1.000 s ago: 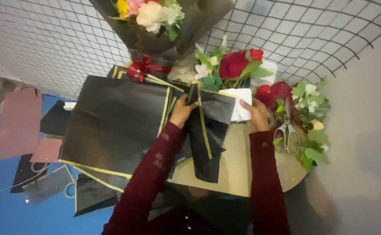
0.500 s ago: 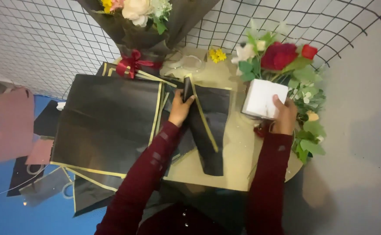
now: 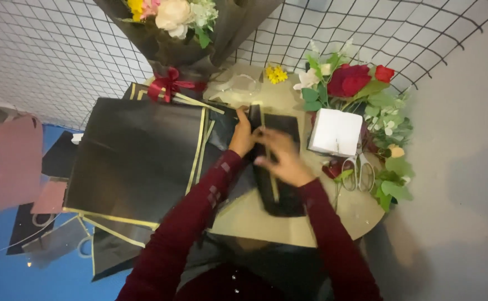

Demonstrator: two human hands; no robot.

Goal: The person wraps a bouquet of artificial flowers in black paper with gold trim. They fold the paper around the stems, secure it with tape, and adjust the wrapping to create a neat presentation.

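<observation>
A folded strip of black wrapping paper with gold edging [image 3: 280, 195] lies on the round beige table [image 3: 361, 214]. My left hand [image 3: 243, 136] pinches its far left edge. My right hand [image 3: 280, 159] lies flat across the middle of the fold, fingers spread and blurred. Both arms wear dark red sleeves. A white block [image 3: 336, 132] stands on the table just right of the paper, with nothing holding it.
A stack of large black gold-edged sheets [image 3: 138, 156] overhangs the table's left side. A wrapped bouquet with a red bow [image 3: 171, 33] leans on the wire grid behind. Red roses and greenery [image 3: 358, 81] and scissors [image 3: 358, 173] lie at the right. Pink and dark sheets [image 3: 12, 161] lie on the blue floor.
My right hand let go of the white block, which now stands on the table, and moved left onto the folded black paper. My left hand stayed on the paper's edge.
</observation>
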